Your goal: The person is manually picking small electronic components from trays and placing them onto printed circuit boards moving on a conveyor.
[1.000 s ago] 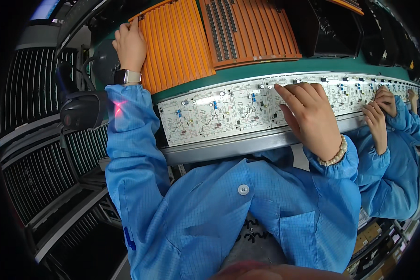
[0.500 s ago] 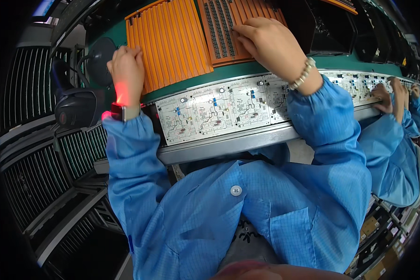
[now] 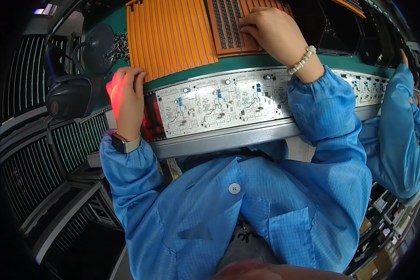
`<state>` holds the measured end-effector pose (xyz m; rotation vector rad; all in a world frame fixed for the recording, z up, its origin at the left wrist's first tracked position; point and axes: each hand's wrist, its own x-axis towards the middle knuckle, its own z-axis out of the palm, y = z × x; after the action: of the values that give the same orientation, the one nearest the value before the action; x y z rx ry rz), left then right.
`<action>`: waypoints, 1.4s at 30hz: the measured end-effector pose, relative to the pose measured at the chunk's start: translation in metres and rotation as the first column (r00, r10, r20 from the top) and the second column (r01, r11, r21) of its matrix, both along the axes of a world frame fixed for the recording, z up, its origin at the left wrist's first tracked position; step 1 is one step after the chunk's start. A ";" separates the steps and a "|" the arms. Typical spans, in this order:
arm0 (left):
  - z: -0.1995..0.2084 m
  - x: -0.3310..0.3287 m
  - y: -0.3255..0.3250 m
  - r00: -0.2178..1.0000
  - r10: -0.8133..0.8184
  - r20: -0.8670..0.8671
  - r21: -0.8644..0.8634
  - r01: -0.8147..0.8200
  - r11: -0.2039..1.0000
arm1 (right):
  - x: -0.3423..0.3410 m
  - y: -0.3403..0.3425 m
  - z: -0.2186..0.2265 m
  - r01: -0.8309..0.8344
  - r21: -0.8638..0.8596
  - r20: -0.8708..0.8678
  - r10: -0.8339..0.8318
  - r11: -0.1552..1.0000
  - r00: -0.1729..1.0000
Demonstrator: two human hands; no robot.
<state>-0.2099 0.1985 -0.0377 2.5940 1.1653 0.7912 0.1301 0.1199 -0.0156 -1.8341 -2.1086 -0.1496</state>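
Observation:
My left hand, lit red on its outer side, is by the near left corner of an orange grooved tray. Its fingers are curled in; what they hold, if anything, is hidden. Over a second, brown-orange tray is my right hand, thumb and forefinger pinched beside rows of small black components. Nothing can be made out between those fingertips. In front of the trays lies a white circuit board panel with blue, black and cylindrical parts on it, along a metal rail.
A loose pile of small metal-legged parts lies left of the orange tray. Beside it stands a dark scanner on a stand. Racks of boards fill the left. Black bins stand far right, and a co-worker's blue sleeve shows.
My left hand has come nearer to me, uncovering the pile of small parts. My right hand stays at the component rows, with a slight shift. The co-worker's arm now reaches farther away.

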 end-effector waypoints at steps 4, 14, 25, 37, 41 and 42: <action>0.009 0.002 -0.026 0.999 -0.001 0.035 -0.118 0.005 0.993 | -0.012 -0.003 0.043 -0.033 -0.159 -0.093 0.018 0.987 0.996; -0.010 0.028 -0.105 0.906 -0.422 0.035 -0.216 0.419 0.882 | -0.012 -0.005 0.035 -0.039 -0.128 -0.031 0.035 0.991 0.999; -0.012 0.032 -0.105 0.911 -0.412 -0.034 -0.179 0.400 0.899 | -0.015 -0.014 0.033 -0.070 -0.056 -0.053 0.067 0.996 0.996; -0.013 0.038 -0.104 0.909 -0.413 -0.061 -0.160 0.399 0.903 | -0.021 -0.027 0.039 -0.080 0.014 -0.140 0.081 0.997 0.987; -0.011 0.040 -0.104 0.903 -0.422 -0.082 -0.177 0.404 0.898 | -0.014 -0.023 0.016 -0.273 0.511 -0.276 0.456 0.815 0.846; -0.010 0.040 -0.105 0.900 -0.425 -0.097 -0.172 0.405 0.898 | -0.015 -0.024 0.017 -0.282 0.536 -0.256 0.471 0.796 0.844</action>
<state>-0.1700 0.0939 -0.0476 2.6582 0.6224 0.4283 0.1155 0.0959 0.0013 -1.0212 -1.8965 -0.1801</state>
